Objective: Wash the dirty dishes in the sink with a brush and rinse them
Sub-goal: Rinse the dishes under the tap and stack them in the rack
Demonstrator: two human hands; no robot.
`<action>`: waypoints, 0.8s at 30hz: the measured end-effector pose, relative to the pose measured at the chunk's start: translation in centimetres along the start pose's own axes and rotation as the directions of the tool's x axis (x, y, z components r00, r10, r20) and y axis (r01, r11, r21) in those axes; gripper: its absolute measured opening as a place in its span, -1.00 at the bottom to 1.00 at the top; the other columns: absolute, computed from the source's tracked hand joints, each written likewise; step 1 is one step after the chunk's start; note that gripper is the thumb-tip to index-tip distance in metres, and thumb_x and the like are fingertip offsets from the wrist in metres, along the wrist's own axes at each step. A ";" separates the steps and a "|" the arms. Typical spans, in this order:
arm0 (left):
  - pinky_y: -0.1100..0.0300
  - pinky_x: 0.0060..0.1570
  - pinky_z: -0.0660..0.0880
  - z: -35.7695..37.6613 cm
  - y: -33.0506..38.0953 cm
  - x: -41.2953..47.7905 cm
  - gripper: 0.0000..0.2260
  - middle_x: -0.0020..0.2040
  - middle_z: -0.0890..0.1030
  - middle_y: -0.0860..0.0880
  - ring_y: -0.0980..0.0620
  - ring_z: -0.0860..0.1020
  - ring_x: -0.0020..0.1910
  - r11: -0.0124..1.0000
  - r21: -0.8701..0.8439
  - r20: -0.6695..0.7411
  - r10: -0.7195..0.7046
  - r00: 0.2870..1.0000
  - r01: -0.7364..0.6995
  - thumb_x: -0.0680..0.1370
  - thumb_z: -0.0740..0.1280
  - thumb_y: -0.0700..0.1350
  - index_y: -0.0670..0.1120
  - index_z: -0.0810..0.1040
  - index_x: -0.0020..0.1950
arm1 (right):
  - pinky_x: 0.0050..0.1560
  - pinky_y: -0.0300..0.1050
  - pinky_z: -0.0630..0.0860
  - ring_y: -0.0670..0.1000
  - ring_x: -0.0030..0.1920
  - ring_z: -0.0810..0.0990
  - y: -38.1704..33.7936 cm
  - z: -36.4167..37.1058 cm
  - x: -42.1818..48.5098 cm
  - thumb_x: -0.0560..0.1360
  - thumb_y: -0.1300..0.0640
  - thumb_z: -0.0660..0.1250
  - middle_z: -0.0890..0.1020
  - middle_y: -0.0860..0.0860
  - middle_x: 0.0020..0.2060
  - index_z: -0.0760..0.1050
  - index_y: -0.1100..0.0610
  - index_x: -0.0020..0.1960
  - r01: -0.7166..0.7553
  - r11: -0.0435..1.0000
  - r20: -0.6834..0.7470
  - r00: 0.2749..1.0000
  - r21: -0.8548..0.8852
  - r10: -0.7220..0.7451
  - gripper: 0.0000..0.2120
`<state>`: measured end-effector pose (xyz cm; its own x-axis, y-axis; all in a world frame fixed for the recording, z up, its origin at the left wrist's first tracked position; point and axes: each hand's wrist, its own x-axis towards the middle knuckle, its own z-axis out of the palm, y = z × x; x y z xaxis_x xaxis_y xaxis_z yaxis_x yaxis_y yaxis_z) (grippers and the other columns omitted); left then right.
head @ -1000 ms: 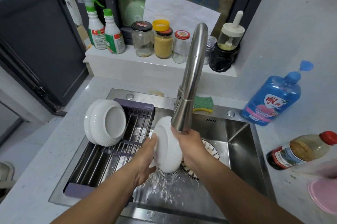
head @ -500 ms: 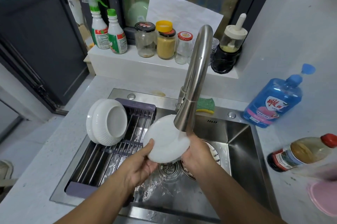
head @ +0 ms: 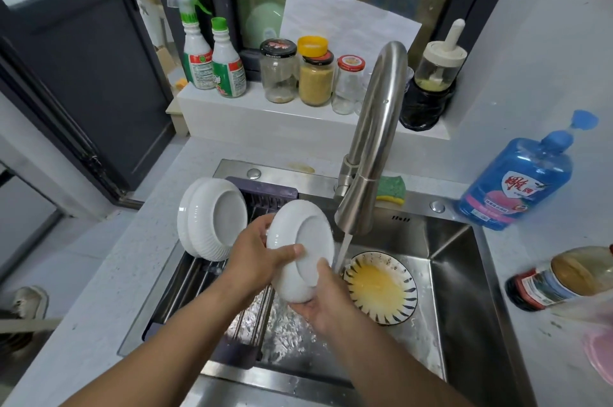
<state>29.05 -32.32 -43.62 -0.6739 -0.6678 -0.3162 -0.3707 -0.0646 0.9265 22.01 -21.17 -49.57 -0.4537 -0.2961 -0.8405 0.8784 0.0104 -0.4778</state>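
Left hand (head: pixel 255 257) and right hand (head: pixel 326 299) both grasp tilted round white ceramic dish (head: pixel 311 231), 9 o'clock of steel tap (head: pixel 374 141).

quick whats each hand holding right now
Left hand: grips the white dish by its left rim.
Right hand: holds the same dish from below, thumb on its underside.

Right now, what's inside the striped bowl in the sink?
Yellow liquid pools in the striped bowl, dark specks on its inner wall. The liquid covers the bottom, which cannot be seen.

Spray btl (head: pixel 196 56) & yellow-lid jar (head: pixel 315 78) on ledge (head: pixel 265 118), sauce btl (head: pixel 560 277) rt
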 end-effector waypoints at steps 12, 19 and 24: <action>0.11 0.00 0.47 -6.6 3.8 3.4 -0.39 0.19 0.61 0.09 -0.04 0.59 0.13 0.822 0.556 -0.160 0.255 0.954 -0.126 0.43 0.55 0.03 0.11 0.42 0.44 | 0.09 0.21 0.65 0.32 0.08 0.64 1.8 10.2 -0.2 0.67 0.06 0.24 0.61 0.38 0.14 0.39 0.31 0.31 -0.252 0.957 0.264 0.942 0.145 0.209 -0.65; -0.01 0.11 0.45 -8.8 1.6 6.5 -0.43 0.15 0.50 -0.03 -0.11 0.51 0.12 0.450 0.887 -0.099 0.404 0.909 -0.104 0.44 0.38 0.22 0.05 0.45 0.41 | -0.05 0.00 0.65 0.19 -0.05 0.64 3.1 12.7 2.3 0.65 0.06 0.28 0.67 0.27 0.05 0.45 0.28 0.28 -0.303 0.951 0.178 0.941 0.060 0.288 -0.67; -0.23 0.54 -0.17 -9.9 -0.8 9.0 -0.38 0.55 0.30 -0.17 -0.17 0.18 0.59 0.230 0.963 0.015 0.471 0.882 -0.140 0.48 0.19 0.32 -0.07 0.53 0.36 | -0.20 -0.07 0.56 0.17 -0.13 0.62 3.5 14.0 3.3 0.65 0.09 0.26 0.64 0.28 -0.04 0.46 0.30 0.17 -0.333 0.942 0.138 0.936 0.042 0.325 -0.74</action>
<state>29.60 -45.57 -45.18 -0.7787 -0.6079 0.1549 -0.6067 0.7926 0.0606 25.66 -35.45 -50.48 -0.1182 -0.4056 -0.9064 0.9849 0.0683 -0.1591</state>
